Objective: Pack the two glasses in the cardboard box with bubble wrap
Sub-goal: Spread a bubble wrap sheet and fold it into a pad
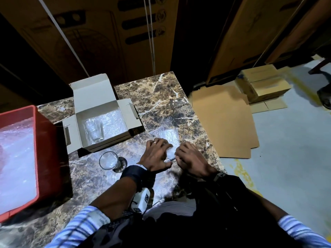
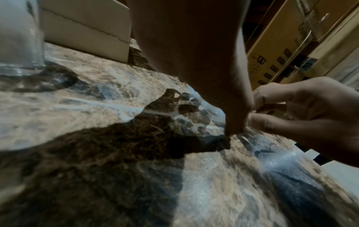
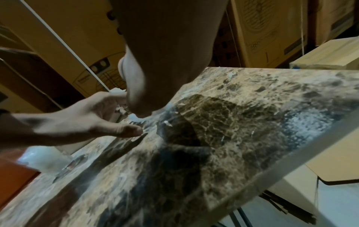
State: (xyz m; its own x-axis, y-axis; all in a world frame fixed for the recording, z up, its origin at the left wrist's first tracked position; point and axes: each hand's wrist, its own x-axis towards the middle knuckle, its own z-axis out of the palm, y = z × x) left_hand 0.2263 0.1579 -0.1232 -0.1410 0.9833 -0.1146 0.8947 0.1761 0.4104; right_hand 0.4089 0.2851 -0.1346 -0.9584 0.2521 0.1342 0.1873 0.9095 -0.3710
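Both hands, left hand (image 1: 155,155) and right hand (image 1: 191,158), pinch the flat bubble wrap (image 1: 168,136) (near edge).

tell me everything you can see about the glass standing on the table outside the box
The glass on the table is a clear, empty tumbler that looks like plain glass, with a round open rim and a thick base. It stands upright on the marble table, just in front of the open cardboard box and to the left of the left hand. Nothing touches it except the table. It casts a dark round shadow beside its base.
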